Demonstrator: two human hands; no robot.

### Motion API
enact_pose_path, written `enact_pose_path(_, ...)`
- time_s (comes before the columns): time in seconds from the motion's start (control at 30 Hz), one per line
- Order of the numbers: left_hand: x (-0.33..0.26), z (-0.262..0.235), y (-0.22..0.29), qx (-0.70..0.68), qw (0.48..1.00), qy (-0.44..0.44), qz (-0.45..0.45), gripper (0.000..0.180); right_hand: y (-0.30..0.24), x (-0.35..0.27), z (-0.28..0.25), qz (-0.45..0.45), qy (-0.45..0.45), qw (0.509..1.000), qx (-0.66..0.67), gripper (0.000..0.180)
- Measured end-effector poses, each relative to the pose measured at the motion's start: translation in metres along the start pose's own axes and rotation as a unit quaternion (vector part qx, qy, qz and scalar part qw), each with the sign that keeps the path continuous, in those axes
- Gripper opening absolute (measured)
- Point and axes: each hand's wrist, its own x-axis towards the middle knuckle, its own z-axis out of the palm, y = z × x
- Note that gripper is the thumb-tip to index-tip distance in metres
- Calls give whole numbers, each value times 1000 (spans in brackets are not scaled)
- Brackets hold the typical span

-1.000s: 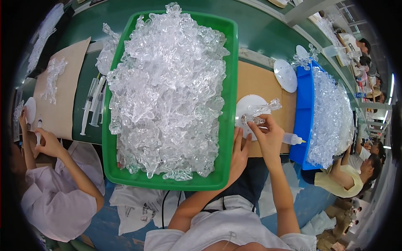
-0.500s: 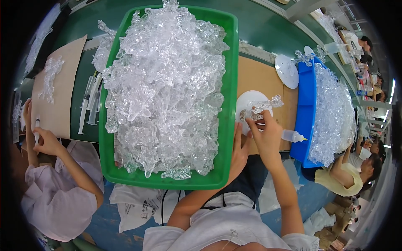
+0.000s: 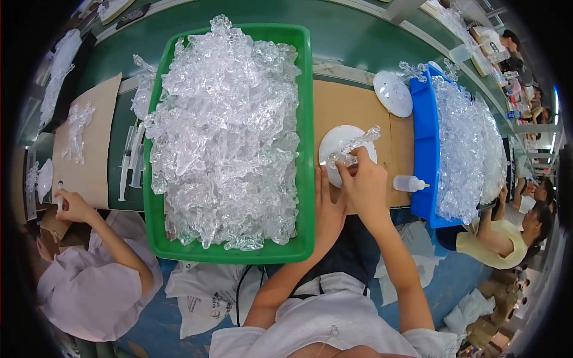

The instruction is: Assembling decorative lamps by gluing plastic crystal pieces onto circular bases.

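Observation:
My right hand (image 3: pixel 365 182) has its thumb and fingers closed on a clear plastic branching piece (image 3: pixel 362 139). That piece leans over a round white disc (image 3: pixel 332 138) on the brown board, and its lower end is partly covered by my fingers. My left hand (image 3: pixel 329 210) lies with fingers stretched out at the near edge of the disc, beside the green tray, and holds nothing that I can see. To the right of my right hand is a small translucent squeeze bottle (image 3: pixel 407 183) with a yellow tip pointing right.
A green tray (image 3: pixel 305 149) heaped with clear plastic pieces stands left of my hands. On the right are a blue bin (image 3: pixel 422 152) of similar pieces and another white disc (image 3: pixel 393 94). Syringes (image 3: pixel 126 161) lie beyond the tray, near a co-worker's hand (image 3: pixel 73 206).
The whole view has shifted, so the tray and disc sit further left in it. My right hand still holds the clear piece over the disc. More of my left hand's fingers show.

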Motion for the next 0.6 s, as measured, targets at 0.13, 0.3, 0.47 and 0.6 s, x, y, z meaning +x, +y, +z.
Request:
enact_pose_path(0.13,-3,5,6,-32,999,13,-23,59,-2,-1,8,-23,6,999,-44,25)
enact_pose_path(0.3,-4,3,4,-30,999,36,0,68,-3,-1,15,-43,11,999,-31,22)
enact_pose_path(0.47,10,-1,5,-111,993,40,12,71,2,-1,5,-5,28,999,-41,25)
enact_pose_path(0.6,12,-3,-2,-53,997,15,48,65,5,-5,-10,-35,-35,997,51,33)
